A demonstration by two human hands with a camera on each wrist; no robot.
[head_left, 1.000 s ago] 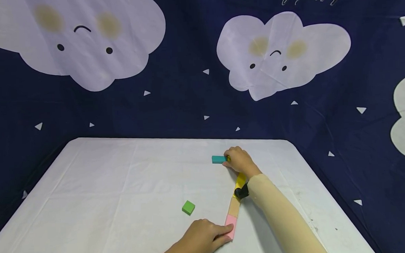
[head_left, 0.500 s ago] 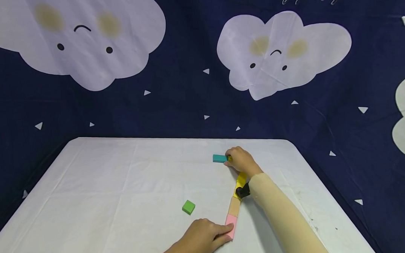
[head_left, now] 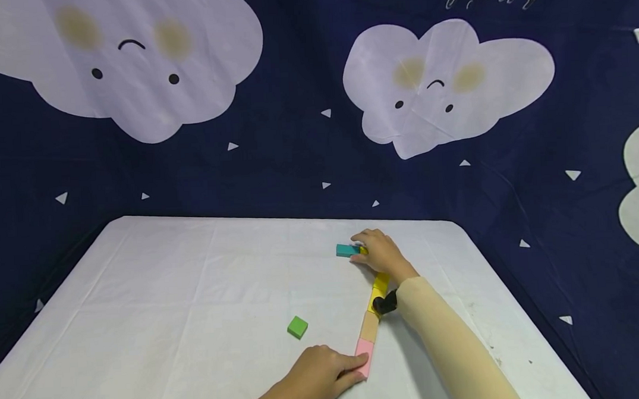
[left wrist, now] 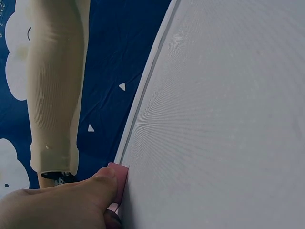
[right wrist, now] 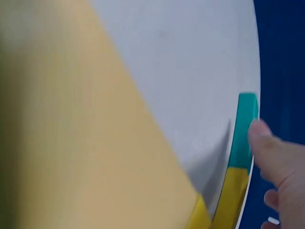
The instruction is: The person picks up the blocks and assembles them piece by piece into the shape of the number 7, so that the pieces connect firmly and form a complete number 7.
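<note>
In the head view, a line of blocks runs up the table: a pink block, a tan block, then yellow blocks. My left hand pinches the pink block between index finger and thumb; the left wrist view shows this pink block too. At the far end, my right hand has its fingers spread around a teal block and the yellow block beside it. In the right wrist view, a fingertip lies against the teal block, which meets a yellow block end to end.
A green block lies alone, left of the line. The white table ends at a rounded far edge, with a dark blue cloud-print cloth behind it. My right sleeve passes over the table's right side.
The fingers of my right hand have spread apart at the teal block, which sits slightly further right than a second ago. My left hand stays on the pink block.
</note>
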